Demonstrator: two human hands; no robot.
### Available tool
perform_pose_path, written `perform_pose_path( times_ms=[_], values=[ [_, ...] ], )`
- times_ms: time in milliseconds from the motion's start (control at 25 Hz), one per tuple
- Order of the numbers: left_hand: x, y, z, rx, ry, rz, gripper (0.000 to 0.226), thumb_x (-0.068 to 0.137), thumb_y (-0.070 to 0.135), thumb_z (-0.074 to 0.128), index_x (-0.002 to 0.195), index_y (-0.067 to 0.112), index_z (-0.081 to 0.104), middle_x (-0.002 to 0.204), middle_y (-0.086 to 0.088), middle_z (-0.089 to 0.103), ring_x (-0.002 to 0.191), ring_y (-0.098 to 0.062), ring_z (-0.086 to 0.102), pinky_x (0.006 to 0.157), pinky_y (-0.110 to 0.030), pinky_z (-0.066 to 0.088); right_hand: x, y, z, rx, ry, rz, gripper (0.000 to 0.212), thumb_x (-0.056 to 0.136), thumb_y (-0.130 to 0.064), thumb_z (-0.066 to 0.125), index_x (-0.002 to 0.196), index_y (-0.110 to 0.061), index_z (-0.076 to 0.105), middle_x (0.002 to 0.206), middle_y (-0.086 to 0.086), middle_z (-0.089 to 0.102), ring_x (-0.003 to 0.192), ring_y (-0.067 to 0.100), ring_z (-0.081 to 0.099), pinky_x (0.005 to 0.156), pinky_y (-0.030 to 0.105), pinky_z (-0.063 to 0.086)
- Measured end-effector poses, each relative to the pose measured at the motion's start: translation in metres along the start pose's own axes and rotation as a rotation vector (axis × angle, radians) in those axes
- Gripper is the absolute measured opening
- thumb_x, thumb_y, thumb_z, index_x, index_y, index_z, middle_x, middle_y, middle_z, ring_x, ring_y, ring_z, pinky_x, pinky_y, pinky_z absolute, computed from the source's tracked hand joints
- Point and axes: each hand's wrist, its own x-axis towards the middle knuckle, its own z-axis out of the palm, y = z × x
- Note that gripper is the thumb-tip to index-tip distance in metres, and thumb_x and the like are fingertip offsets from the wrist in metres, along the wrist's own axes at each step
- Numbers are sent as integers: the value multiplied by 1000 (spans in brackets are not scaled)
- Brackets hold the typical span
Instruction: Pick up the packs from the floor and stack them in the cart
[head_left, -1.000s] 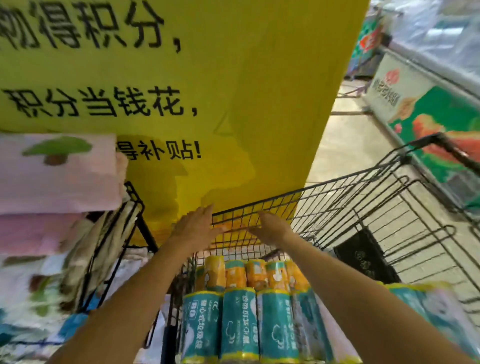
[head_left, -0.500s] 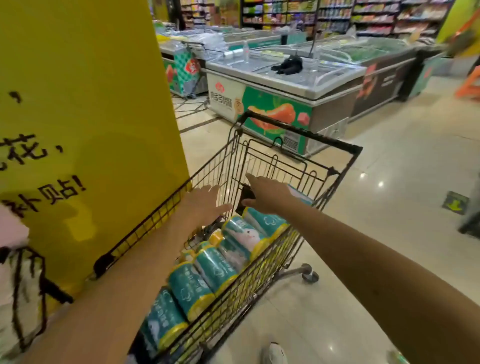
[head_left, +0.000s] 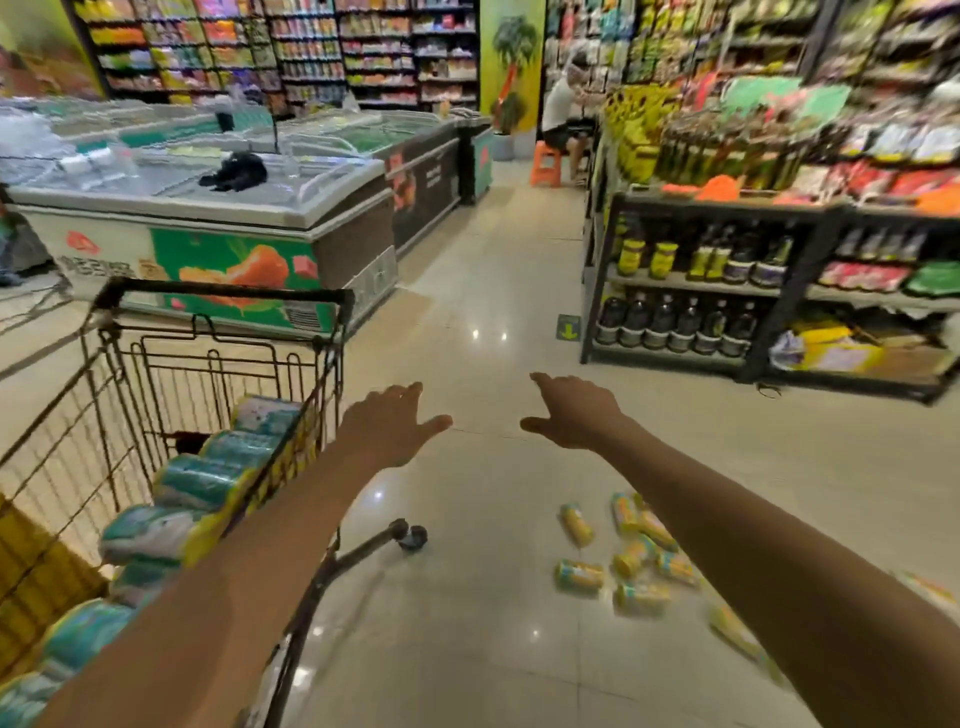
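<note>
A black wire cart stands at the left with several teal and yellow packs stacked along its right side. More yellow packs lie scattered on the tiled floor at the lower right, partly hidden behind my right forearm. My left hand hangs in the air just right of the cart's rim, fingers straight, holding nothing. My right hand is stretched out over the floor beside it, also empty, with fingers spread.
A long chest freezer runs behind the cart. Shelving with bottles stands at the right. The floor aisle leads back to a seated person on an orange stool. A cart wheel sticks out near the packs.
My view has swung right, from the yellow sign and cart to the aisle. Both hands have left the cart's inside and now hover over the floor.
</note>
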Motion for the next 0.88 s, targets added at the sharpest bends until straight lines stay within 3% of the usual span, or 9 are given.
perform_pose_path(
  times_ms=[160,440,640,880],
  values=[
    [12,112,26,-11,-50,106,76,92,65,31,150,18,22,150,-7,35,133,-28,40,103,-40,37,-63,126,15,51,-62,199,70,90,-53,52,144,-15,29,131,11,52,118,32,51,90,39,45],
    [61,244,79,11,-144,235,74,92,63,34,150,19,21,148,-6,37,132,-27,39,102,-40,39,-99,265,43,139,-127,383,68,89,-52,56,142,-14,34,133,12,51,119,31,50,91,39,44],
    [130,299,134,61,-247,303,72,93,62,36,149,18,24,149,-4,36,132,-24,40,101,-37,38,-58,324,93,182,-241,419,69,85,-49,62,141,-18,36,135,8,51,123,28,48,91,36,43],
    [267,343,242,104,-426,354,70,94,59,37,148,16,24,145,-5,39,129,-23,42,99,-36,38,53,392,195,257,-440,441,71,82,-46,67,139,-18,37,134,6,51,124,26,48,92,36,43]
  ],
)
